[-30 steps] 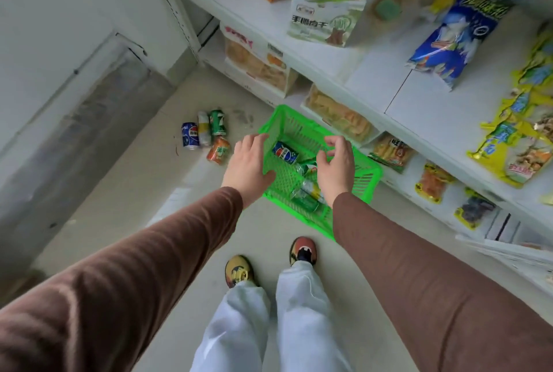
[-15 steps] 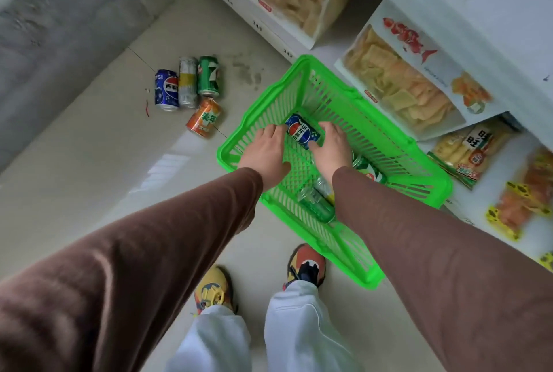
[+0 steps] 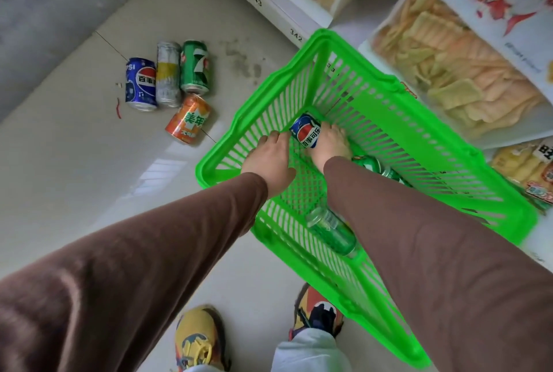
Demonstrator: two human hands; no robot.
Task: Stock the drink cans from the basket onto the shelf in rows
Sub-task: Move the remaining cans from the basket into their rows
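Observation:
A green plastic basket point(image 3: 389, 84) stands on the floor in front of the low shelf. Inside it lies a blue Pepsi can point(image 3: 306, 132) with my two hands on either side. My right hand point(image 3: 330, 145) grips the can from the right. My left hand point(image 3: 270, 159) lies with straight fingers beside the can's left side, its fingertips at the can. A green can point(image 3: 332, 234) lies near the basket's front, and more green cans point(image 3: 371, 165) show partly behind my right arm.
Several cans lie on the floor left of the basket: a blue Pepsi can point(image 3: 140, 84), a yellow-white can point(image 3: 168, 75), a green can point(image 3: 194, 68) and an orange can point(image 3: 188, 120). Snack bags point(image 3: 443, 72) fill the white bottom shelf point(image 3: 269, 3). My shoes point(image 3: 197, 341) stand below.
I have bent lower, so the basket looms larger. Both hands went down from above the basket to its floor and closed in around the blue Pepsi can.

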